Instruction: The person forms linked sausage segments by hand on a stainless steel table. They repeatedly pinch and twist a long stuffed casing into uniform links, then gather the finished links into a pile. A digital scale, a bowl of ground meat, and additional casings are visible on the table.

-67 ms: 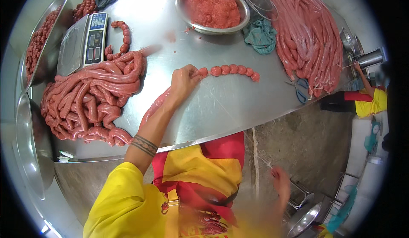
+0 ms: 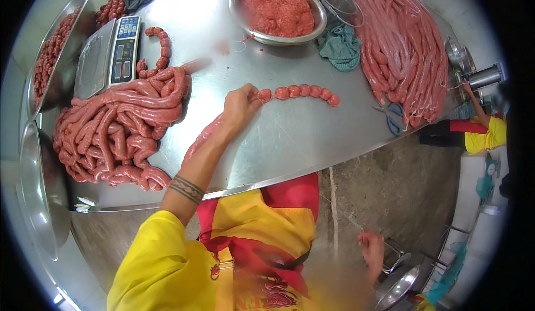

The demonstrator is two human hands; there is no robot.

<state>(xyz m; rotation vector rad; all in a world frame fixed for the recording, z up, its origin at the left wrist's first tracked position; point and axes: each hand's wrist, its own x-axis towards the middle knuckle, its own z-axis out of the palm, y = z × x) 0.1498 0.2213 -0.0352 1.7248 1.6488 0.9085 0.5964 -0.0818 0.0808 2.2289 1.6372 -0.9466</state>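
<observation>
Over the middle of the steel table, my left hand (image 2: pixel 239 109) is closed around a sausage rope, at the end of a row of small round tied links. That sausage link chain (image 2: pixel 304 91) lies to the right of the fingers, and an undivided length of filled sausage (image 2: pixel 202 139) runs back under my left forearm. Off the table's front edge, at the lower right, my right hand (image 2: pixel 372 248) is curled shut on a thin string (image 2: pixel 350 219). The string stretches up toward the links at my left hand and is only faintly visible.
A heap of filled sausage (image 2: pixel 120 127) lies left, beside a weighing scale (image 2: pixel 96 60). At the back stand a bowl (image 2: pixel 317 31) of ground meat and a green cloth (image 2: pixel 341 48). Blue-handled scissors (image 2: pixel 395 119) lie near more long sausages (image 2: pixel 401 49). Another person (image 2: pixel 485 133) works at far right.
My right hand has shifted slightly right and down, away from the table. My left hand and the links have stayed in place.
</observation>
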